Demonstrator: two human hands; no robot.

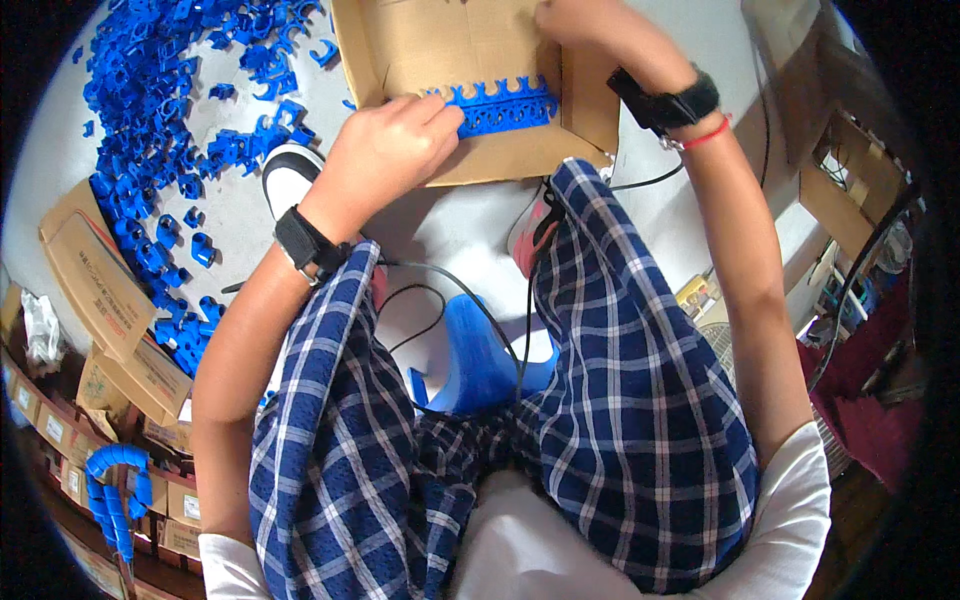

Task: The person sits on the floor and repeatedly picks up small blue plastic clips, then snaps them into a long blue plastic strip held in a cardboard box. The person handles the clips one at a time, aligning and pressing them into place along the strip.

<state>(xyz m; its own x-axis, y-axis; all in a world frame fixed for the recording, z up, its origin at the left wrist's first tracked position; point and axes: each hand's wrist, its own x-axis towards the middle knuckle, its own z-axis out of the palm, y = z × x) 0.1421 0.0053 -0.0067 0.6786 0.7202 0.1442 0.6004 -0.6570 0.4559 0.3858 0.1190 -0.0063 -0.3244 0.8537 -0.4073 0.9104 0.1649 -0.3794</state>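
Observation:
An open cardboard box (500, 165) lies in front of my knees. Along its near wall sit blue plastic pipe clips (505, 108), lined up in rows with their open jaws facing away from me. My left hand (395, 145) reaches over the near left edge, fingers curled and closed at the left end of the rows; the clips under its fingertips are mostly hidden. Farther off, my right hand (590, 22) is over the box's far right side, fingers bent together. The picture's top edge crops it, and whatever it holds does not show.
A large heap of loose blue clips (150, 120) covers the floor at the left, near my shoe (292, 180). Flattened cardboard (95, 270) leans beside it. Between my legs are a blue stool (465, 355) and black cables (440, 270). Another carton (850, 170) stands at right.

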